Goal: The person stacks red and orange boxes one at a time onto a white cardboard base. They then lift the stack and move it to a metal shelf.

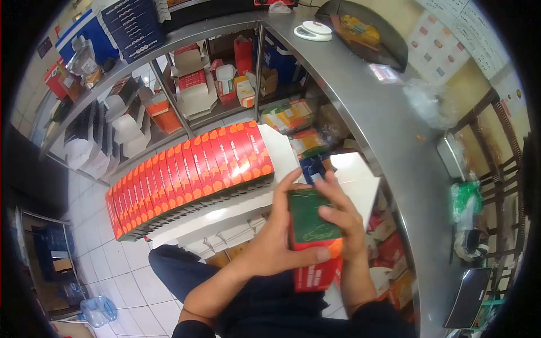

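A box with a dark green panel and red-orange sides [313, 225] is held over my lap, its white flap [356, 180] standing open at the right. My left hand [276, 234] grips the box's left side, with the thumb across the red part. On the right side, my right hand [344, 219] has its fingers bent against the green panel and the box edge. To the left, a long row of nested red boxes [191, 174] with white inner flaps lies beside my hands.
A steel counter [372, 121] curves along the right, bearing a white scale [313, 31] and a dark pan [366, 34]. Shelves below hold cartons [194, 84]. A dark box stack [129, 28] stands back left; a water bottle [98, 311] is on the floor.
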Demonstrator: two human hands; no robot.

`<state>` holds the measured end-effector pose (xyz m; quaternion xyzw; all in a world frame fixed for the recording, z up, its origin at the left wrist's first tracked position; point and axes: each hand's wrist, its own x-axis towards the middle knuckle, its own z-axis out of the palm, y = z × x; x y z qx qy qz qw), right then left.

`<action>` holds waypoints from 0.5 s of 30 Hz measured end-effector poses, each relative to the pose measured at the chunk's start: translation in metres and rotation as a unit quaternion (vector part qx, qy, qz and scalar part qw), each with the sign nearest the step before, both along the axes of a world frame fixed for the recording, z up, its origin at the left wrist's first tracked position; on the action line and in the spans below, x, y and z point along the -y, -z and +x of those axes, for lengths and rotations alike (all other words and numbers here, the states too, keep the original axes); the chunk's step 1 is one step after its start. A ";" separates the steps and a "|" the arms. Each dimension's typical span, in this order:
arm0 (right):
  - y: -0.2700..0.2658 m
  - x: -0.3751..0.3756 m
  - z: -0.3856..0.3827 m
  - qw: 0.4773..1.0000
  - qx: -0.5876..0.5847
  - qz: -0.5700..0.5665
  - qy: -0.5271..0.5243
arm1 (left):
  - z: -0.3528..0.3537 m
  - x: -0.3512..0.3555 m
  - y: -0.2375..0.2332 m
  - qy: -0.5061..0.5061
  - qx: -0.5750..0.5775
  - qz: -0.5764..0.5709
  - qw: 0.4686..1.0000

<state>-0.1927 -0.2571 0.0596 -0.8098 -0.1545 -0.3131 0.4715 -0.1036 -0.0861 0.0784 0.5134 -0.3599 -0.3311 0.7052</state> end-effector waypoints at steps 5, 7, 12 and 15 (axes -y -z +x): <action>0.047 0.036 0.044 0.968 -0.067 0.241 0.024 | 0.025 0.010 0.020 -0.126 0.282 0.131 0.942; 0.082 0.068 0.068 0.888 -0.136 0.425 0.112 | 0.058 0.007 0.022 -0.244 0.441 0.182 0.844; 0.127 0.116 0.150 0.821 -0.146 0.552 0.015 | 0.102 0.008 0.052 -0.179 0.577 0.324 0.728; 0.155 0.116 0.204 0.805 -0.178 0.566 0.023 | 0.111 0.009 0.067 -0.145 0.615 0.370 0.681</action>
